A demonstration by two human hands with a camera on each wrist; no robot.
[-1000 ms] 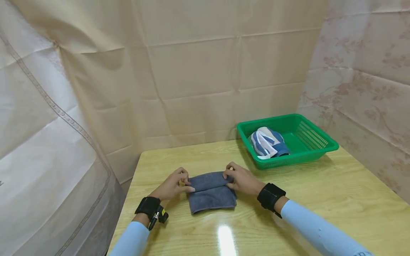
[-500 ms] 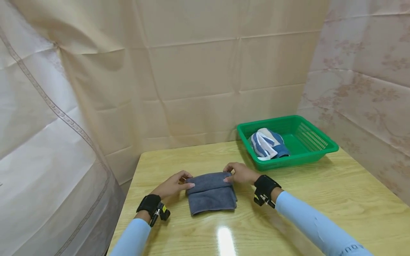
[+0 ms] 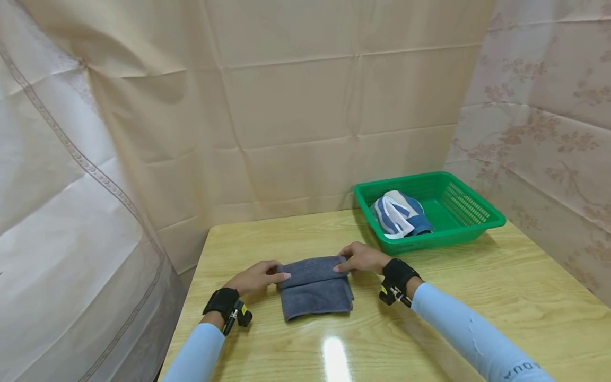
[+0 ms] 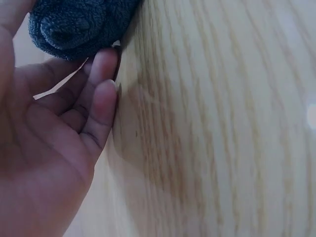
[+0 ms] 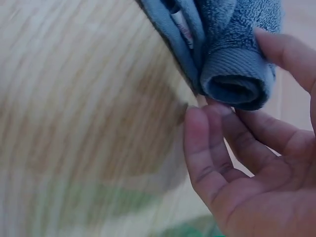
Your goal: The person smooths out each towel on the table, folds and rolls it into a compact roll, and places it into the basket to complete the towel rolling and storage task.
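A dark grey-blue towel (image 3: pixel 317 297) lies on the wooden table, its far part rolled into a thick band and its near part flat. My left hand (image 3: pixel 258 276) holds the roll's left end, thumb on top and fingers behind it. In the left wrist view the coiled end of the towel (image 4: pixel 74 27) shows above the fingers. At the roll's right end my right hand (image 3: pixel 365 258) grips it the same way. The right wrist view shows that towel end (image 5: pixel 239 74) as a hollow coil between thumb and fingers, with a small white label beside it.
A green plastic basket (image 3: pixel 431 241) stands at the back right of the table (image 3: pixel 477 286). Inside it is a crumpled blue-and-white striped cloth (image 3: pixel 401 212). A beige curtain (image 3: pixel 286 132) hangs behind the table's back edge.
Both thumbs have come to lie on top of the roll, and the fingers have shifted behind its ends. The right wrist has turned. The towel stays nearly in place.
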